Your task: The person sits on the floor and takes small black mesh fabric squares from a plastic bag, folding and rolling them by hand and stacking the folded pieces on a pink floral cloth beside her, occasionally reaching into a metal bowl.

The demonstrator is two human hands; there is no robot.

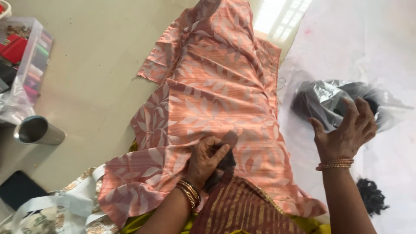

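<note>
A peach fabric with a pale leaf pattern lies spread over the floor and my lap. My left hand, with bangles at the wrist, rests on its near part and pinches the cloth with closed fingers. My right hand, also bangled, reaches to the right and grips a clear plastic bag holding something black. A maroon striped cloth with a gold border lies under the peach fabric at my lap.
A steel tumbler lies on its side at the left. Behind it stands a clear plastic box of thread spools. A black clump lies on the white sheet at the right. A printed bag sits at bottom left.
</note>
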